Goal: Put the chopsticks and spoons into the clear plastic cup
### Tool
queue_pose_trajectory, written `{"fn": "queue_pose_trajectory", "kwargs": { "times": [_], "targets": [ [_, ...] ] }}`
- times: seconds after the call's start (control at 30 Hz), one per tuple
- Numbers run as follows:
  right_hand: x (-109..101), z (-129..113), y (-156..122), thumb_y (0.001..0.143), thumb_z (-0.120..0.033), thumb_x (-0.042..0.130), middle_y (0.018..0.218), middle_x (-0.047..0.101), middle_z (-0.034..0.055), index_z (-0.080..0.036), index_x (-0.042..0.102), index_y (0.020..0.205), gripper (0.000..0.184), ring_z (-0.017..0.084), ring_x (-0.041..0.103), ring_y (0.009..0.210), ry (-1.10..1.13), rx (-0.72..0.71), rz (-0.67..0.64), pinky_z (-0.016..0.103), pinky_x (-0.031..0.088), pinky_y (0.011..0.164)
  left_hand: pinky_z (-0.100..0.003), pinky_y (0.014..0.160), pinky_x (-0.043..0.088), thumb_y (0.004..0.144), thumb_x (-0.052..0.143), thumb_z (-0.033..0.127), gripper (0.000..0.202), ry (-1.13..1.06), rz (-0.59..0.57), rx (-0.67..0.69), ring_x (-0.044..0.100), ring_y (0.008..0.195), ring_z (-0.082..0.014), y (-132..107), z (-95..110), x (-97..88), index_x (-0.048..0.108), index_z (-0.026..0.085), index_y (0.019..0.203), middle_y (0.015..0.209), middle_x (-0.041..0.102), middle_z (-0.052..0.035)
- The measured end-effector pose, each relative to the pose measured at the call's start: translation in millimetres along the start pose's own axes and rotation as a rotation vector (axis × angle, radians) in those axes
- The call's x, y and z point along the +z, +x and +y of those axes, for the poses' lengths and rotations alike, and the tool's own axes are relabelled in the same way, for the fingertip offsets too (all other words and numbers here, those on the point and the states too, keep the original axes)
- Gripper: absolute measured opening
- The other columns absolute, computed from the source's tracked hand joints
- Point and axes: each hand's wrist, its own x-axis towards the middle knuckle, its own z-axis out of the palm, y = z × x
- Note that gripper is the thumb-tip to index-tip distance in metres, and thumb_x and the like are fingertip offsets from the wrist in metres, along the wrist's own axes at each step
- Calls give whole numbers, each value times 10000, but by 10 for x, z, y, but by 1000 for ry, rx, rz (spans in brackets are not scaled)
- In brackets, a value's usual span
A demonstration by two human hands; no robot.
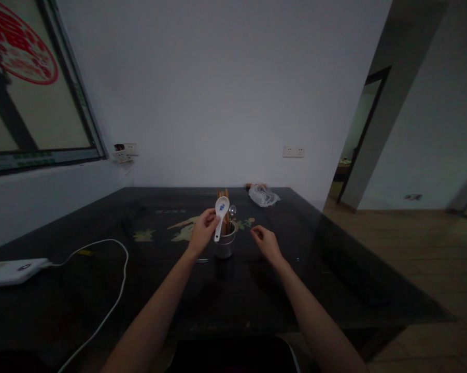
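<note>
A small metal utensil cup (224, 247) stands on the dark table (101, 290) in front of me. Wooden chopsticks (223, 196) and a metal spoon (232, 211) stick up out of it. My left hand (202, 231) is closed on the handle of a white ceramic spoon (220, 213) with a blue mark, held upright at the cup's left rim. My right hand (265, 242) hovers just right of the cup, fingers loosely curled, holding nothing that I can see.
A white device (11, 271) with a white cable (112, 290) lies at the table's left. A crumpled clear plastic bag (263, 196) sits at the far edge. Wall sockets (293, 151) are behind. An open doorway (357, 140) and wooden floor lie to the right.
</note>
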Motion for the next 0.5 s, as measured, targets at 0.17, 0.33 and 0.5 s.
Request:
{"fn": "queue_pose_trajectory", "kwargs": {
  "times": [0.17,0.33,0.5],
  "targets": [
    [80,-152,-56,822,-372,505,670,620,15,-184,631,901,240,151,564,612,200,-75,20,236,406,583,-226,515,483,790,556,442,376,45,93,24,601,553,-130,20,-77,-12,548,144,1020,752,676,-34],
    [309,-180,-43,671,-391,696,878,619,48,-188,540,1091,492,189,592,804,539,-69,-27,282,484,655,-236,532,489,781,571,420,354,23,137,32,613,578,-138,23,-91,-1,554,145,1004,769,678,-38],
    [538,-219,-5,524,-306,817,1163,572,92,-232,425,1260,838,249,554,1069,706,-70,-218,414,473,883,-217,534,475,781,573,406,330,-10,185,51,628,635,-146,17,-77,6,553,143,978,804,680,-51]
  ]
}}
